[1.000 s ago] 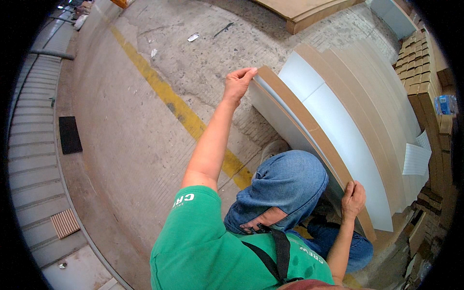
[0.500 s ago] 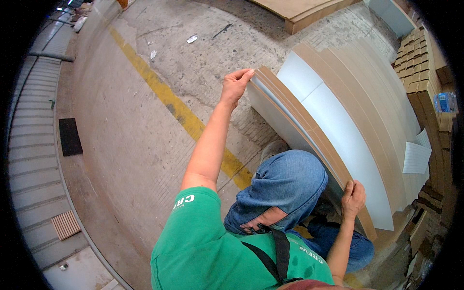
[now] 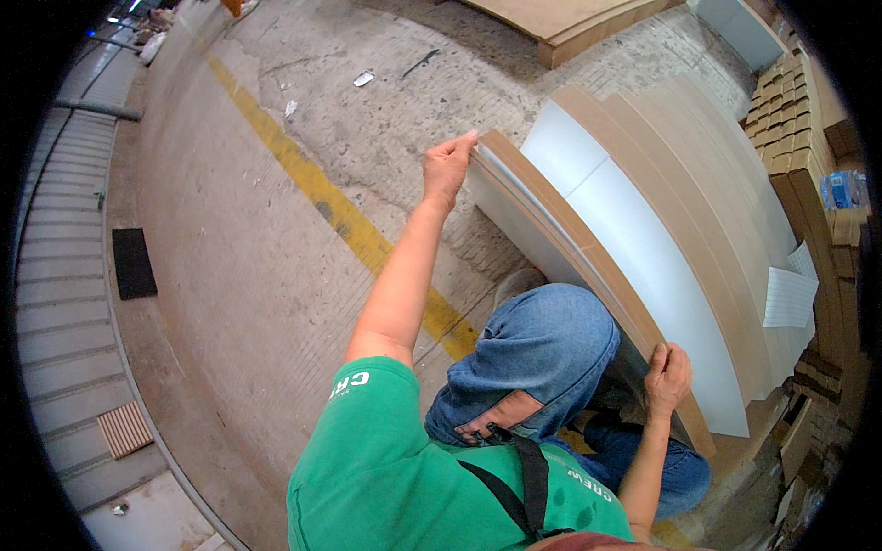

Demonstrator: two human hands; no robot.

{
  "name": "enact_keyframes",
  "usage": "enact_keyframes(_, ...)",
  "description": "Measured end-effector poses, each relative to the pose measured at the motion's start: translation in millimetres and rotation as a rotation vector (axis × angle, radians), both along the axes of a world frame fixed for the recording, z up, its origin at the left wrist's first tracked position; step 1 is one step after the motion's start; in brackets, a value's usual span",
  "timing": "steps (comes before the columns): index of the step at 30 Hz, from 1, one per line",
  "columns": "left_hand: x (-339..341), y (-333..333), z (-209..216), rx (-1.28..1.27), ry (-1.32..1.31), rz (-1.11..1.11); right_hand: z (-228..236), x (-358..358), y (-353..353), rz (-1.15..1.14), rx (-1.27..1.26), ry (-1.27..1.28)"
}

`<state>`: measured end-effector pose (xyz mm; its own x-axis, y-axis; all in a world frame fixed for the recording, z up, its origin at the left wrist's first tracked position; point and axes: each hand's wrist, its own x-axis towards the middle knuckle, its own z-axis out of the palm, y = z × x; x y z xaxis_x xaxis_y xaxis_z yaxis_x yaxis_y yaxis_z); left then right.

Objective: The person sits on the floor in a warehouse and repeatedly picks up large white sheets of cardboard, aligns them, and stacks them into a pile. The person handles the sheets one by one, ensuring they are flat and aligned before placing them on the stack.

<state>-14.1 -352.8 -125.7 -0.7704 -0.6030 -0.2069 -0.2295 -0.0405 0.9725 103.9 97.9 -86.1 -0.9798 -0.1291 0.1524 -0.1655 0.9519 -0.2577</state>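
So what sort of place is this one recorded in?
Probably a warehouse or factory, though I can't tell which: a worn yellow line crosses the concrete floor, stacked brown blocks, likely cardboard, rise at the right, and brown-edged white boards stand in a row.

A green short-sleeved shirt (image 3: 386, 459) bearing white lettering (image 3: 352, 378) is worn with black straps (image 3: 533, 464) and blue jeans (image 3: 556, 340).

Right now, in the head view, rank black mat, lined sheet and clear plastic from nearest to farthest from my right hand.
1. Lined sheet, right of your right hand.
2. Clear plastic, farther right.
3. Black mat, far left.
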Motion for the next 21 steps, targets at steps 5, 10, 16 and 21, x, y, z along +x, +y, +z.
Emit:
enact_keyframes(5,-2,5,3,0.091,0.005,-0.010,0,2,-1,0.010,0.014,0.036)
enact_keyframes(10,0,5,10,0.106,0.007,-0.037,1,1,-2,0.007,0.006,0.023)
enact_keyframes(16,1,5,14,0.110,0.013,-0.051,2,0,-3,0.007,-0.002,0.032)
enact_keyframes(21,1,4,13,0.112,0.006,-0.062,3,0,-2,0.001,0.001,0.011)
